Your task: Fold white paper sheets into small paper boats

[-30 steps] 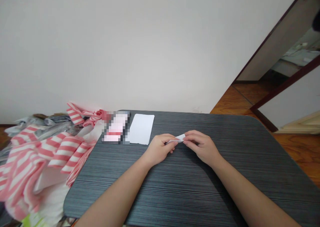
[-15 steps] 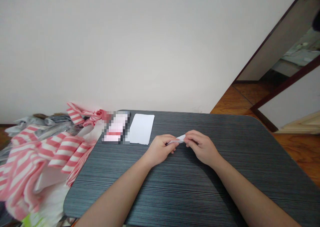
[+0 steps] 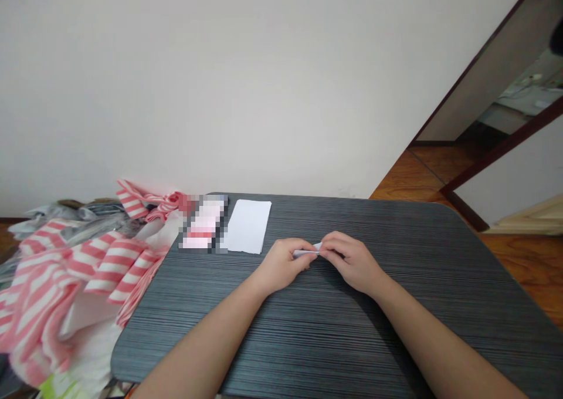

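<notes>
Between my two hands is a small piece of folded white paper (image 3: 303, 253), seen nearly edge-on above the dark table (image 3: 281, 340). My left hand (image 3: 284, 264) pinches its left part, thumb in front and fingers behind. At its right end my right hand (image 3: 349, 262) is closed on it with thumb and forefinger. The fingertips of both hands almost meet, and they cover much of the paper. To the left of my left hand lies a stack of white paper sheets (image 3: 249, 226), flat on the table.
A pixelated pink-and-white item (image 3: 203, 226) lies left of the stack. Red-and-white striped cloth (image 3: 109, 264) is heaped beside the table's left edge. A pale wall (image 3: 281, 94) stands behind the table. Wooden floor (image 3: 404, 170) and a doorway are at the right.
My right hand has shifted slightly left, closer to my left hand. The paper between them has turned more level, and less of it shows on the right.
</notes>
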`<state>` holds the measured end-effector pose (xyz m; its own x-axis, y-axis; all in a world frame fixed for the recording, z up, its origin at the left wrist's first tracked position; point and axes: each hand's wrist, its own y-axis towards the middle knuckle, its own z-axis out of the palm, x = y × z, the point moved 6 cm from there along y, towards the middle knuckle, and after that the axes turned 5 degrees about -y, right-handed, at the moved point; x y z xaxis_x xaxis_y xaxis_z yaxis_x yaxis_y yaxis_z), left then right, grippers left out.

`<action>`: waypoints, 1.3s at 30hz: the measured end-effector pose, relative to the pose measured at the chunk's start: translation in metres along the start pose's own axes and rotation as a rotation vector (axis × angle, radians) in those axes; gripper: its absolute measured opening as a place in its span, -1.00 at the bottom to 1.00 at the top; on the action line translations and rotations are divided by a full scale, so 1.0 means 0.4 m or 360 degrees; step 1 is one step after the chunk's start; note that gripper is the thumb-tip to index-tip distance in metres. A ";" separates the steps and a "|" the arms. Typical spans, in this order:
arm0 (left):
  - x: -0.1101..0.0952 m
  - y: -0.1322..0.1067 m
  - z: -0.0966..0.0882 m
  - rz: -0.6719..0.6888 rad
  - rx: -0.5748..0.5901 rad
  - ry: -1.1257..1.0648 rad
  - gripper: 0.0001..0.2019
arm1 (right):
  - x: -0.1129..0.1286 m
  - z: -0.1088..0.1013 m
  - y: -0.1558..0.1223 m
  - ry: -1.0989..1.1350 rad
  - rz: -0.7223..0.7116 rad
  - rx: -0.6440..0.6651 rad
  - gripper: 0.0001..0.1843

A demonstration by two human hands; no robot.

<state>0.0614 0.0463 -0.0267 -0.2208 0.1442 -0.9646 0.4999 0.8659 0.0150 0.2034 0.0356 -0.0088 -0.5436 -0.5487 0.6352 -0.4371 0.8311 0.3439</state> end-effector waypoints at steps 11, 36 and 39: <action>0.022 -0.002 -0.001 -0.0137 -0.0039 -0.0249 -0.68 | -0.078 0.039 -0.030 0.0441 0.0567 -0.0023 -0.84; 0.014 0.000 0.008 -0.0152 0.0044 -0.0332 -0.70 | -0.053 0.031 -0.027 0.0371 0.0525 0.0103 -0.84; 0.013 -0.001 0.010 -0.0163 0.0050 -0.0364 -0.69 | -0.053 0.039 -0.027 0.0463 0.0529 0.0126 -0.84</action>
<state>0.0632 0.0448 -0.0329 -0.0779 -0.0587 -0.9952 0.5115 0.8545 -0.0904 0.2085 0.0367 -0.0366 -0.4449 -0.1954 0.8740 -0.3326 0.9422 0.0413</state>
